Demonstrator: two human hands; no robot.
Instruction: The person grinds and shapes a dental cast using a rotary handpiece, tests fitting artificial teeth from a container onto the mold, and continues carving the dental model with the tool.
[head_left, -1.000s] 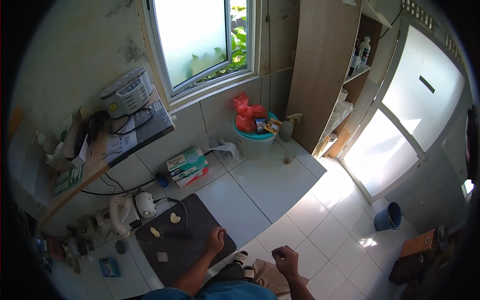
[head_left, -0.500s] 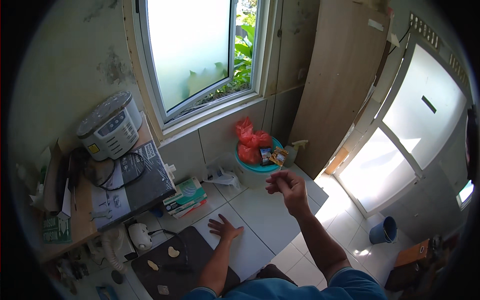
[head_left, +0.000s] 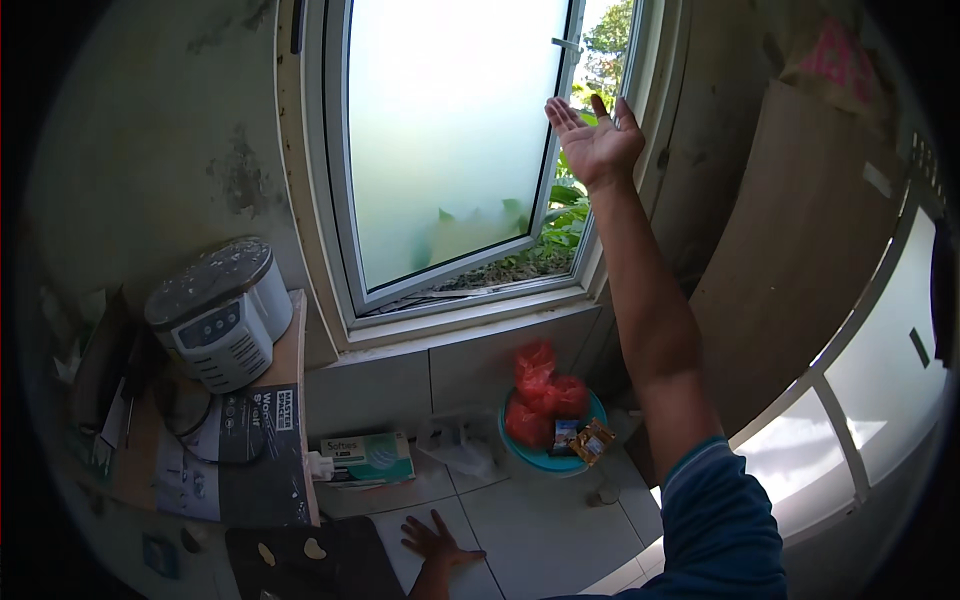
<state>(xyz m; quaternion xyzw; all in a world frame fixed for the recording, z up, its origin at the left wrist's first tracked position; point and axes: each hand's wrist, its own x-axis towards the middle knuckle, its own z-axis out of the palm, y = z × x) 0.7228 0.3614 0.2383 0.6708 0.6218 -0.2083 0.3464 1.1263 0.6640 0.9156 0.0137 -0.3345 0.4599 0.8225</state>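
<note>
My right hand (head_left: 603,148) is raised to the window with its fingers apart and nothing in them. It overlaps the free edge of the frosted window sash (head_left: 455,130), which stands ajar; whether the fingertips touch the sash I cannot tell. A small window handle (head_left: 566,44) sits on that edge, above the hand. Down on the white tiled counter (head_left: 545,520), my left hand (head_left: 436,545) lies flat with spread fingers. Beside it is a dark mat (head_left: 350,565) bearing two pale flat pieces (head_left: 315,548).
A turquoise-rimmed tub (head_left: 512,455) with red plastic bags (head_left: 540,390) and small packets stands at the back. Left of it are a clear bag (head_left: 460,445) and a green-white box (head_left: 370,460). A white appliance (head_left: 220,320) rests on a shelf; a wooden panel (head_left: 790,230) rises right.
My right hand has gone up from over the counter to the window, and its fingers have spread. My left hand stays flat on the counter. The view has tilted upward.
</note>
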